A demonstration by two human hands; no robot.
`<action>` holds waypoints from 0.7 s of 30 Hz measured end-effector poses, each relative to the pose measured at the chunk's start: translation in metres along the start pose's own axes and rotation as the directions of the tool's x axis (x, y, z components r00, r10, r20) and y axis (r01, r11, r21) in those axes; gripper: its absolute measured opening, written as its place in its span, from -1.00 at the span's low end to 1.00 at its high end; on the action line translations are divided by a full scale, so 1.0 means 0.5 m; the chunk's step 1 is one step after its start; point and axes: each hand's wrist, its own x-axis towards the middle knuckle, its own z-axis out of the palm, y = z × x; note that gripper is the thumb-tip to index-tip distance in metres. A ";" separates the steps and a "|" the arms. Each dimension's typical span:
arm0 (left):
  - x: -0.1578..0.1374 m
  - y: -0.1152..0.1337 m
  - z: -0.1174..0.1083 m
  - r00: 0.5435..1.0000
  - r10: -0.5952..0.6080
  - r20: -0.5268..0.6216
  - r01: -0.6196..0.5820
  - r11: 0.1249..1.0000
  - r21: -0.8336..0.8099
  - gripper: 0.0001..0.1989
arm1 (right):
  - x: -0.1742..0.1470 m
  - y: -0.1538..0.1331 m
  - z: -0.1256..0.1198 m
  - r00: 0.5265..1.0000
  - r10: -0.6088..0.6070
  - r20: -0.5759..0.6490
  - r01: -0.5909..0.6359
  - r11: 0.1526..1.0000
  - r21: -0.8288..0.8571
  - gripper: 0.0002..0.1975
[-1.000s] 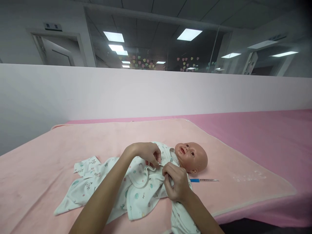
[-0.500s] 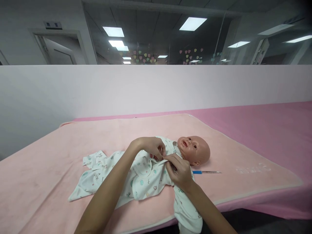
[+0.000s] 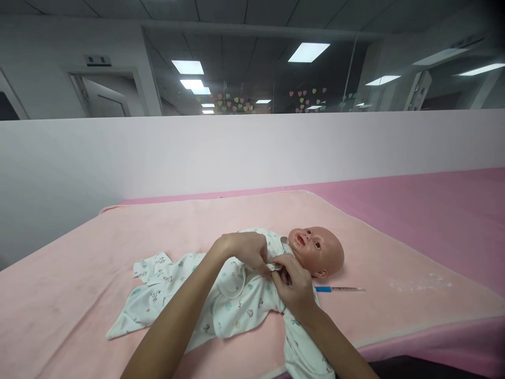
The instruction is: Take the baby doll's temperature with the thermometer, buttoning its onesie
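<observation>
A baby doll [image 3: 324, 251] lies on its back with its head to the right. It wears white printed baby clothes [image 3: 236, 310], loose and spread toward the left. My left hand [image 3: 252, 251] is at the doll's chest, its fingers pinching the front edge of the garment. Close against it, my right hand [image 3: 294, 281] grips the same edge between thumb and fingers. Whatever fastener lies between the fingertips is hidden. One sleeve [image 3: 302, 342] hangs toward the near edge, partly under my right forearm.
A thermometer-like stick with a blue end [image 3: 324, 289] lies beside the doll's head. Under everything is a peach blanket [image 3: 394, 295] on a pink surface [image 3: 442, 210]. A white low wall [image 3: 221, 152] stands behind, with glass above it.
My fingertips have shifted slightly along the garment edge toward the doll's neck, and a bit of the cloth edge is now pinched up between both hands. The camera view has tilted up a little.
</observation>
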 end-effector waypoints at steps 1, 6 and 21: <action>-0.001 0.003 0.002 1.000 -0.005 -0.006 0.005 1.000 -0.002 -0.69 | -0.001 0.000 0.000 1.000 0.021 0.014 -0.021 1.000 -0.006 -0.79; -0.012 0.020 0.005 1.000 0.014 -0.008 -0.014 1.000 -0.022 -0.65 | -0.003 0.006 0.003 0.996 0.090 -0.010 -0.090 0.995 -0.051 -0.83; -0.092 0.111 0.016 0.995 0.097 0.022 -0.099 0.969 0.226 -0.92 | -0.002 0.007 -0.001 0.998 0.064 0.006 -0.065 0.997 0.042 -0.85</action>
